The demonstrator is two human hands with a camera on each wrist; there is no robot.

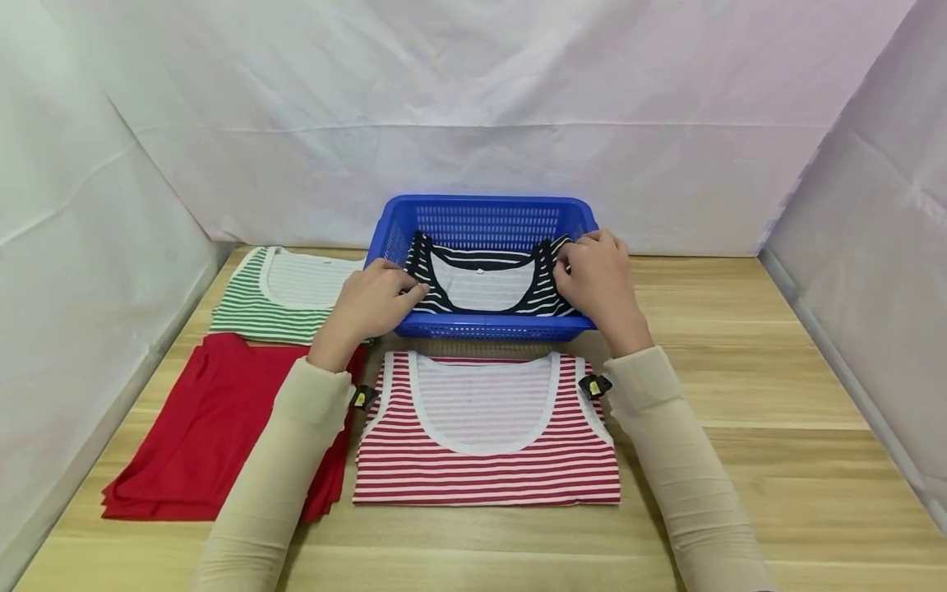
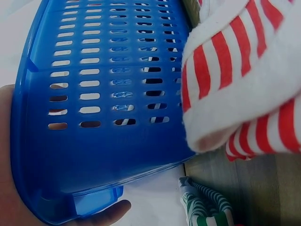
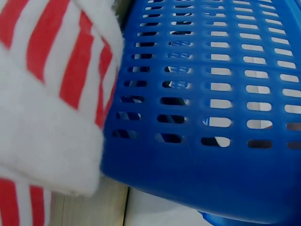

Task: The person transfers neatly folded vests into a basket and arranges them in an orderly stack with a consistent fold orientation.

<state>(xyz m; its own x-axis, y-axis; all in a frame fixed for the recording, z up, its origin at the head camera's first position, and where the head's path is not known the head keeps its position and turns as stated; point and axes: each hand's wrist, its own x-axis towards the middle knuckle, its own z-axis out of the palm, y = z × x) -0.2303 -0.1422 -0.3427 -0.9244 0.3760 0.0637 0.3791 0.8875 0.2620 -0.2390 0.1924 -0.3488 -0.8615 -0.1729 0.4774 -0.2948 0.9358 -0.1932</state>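
Note:
A blue plastic basket stands at the back of the table, holding a folded black-and-white striped tank top. My left hand grips the basket's left front corner; its thumb is inside, beside the garment, and a finger shows outside below the rim in the left wrist view. Over the right side, my right hand pinches the tank top near its right shoulder, fingertips partly hidden. In the right wrist view the slotted basket wall hides most of that hand. A folded red-and-white striped tank top lies between my forearms.
Folded red cloth lies at the left, partly under my left forearm. Behind it is a folded green-and-white striped tank top. White sheeting encloses the back and sides of the wooden table.

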